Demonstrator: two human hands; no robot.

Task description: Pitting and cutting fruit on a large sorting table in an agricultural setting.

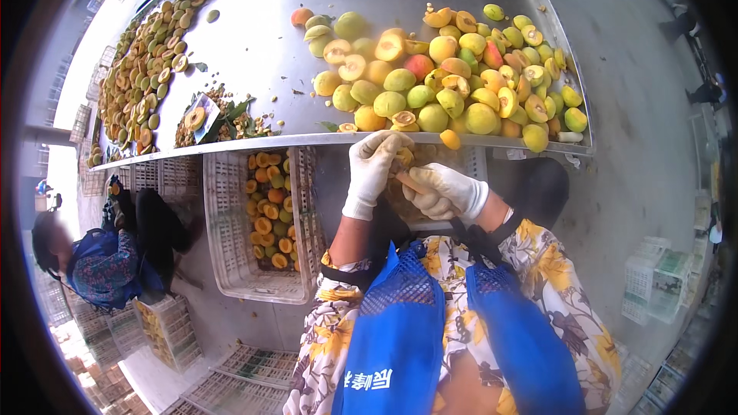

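My left hand (376, 164), in a whitish glove, holds a piece of yellow fruit (405, 155) at the table's front edge. My right hand (441, 190), gloved too, is closed on the wooden handle (413, 180) of a small tool, whose tip is against the fruit and hidden. Just beyond my hands, whole and halved yellow-green stone fruit (432, 118) lie heaped on the metal table (259, 69). One small orange-yellow piece (450, 139) rests at the rim. Below my hands, a pale crate (475, 167) is partly hidden.
A plastic crate (305, 230) of halved fruit stands left of my legs. On the table lie a long heap of halves (144, 69) and a pile of pits with leaves (230, 121). A co-worker (104, 265) sits at far left. Stacked crates (657, 282) stand at right.
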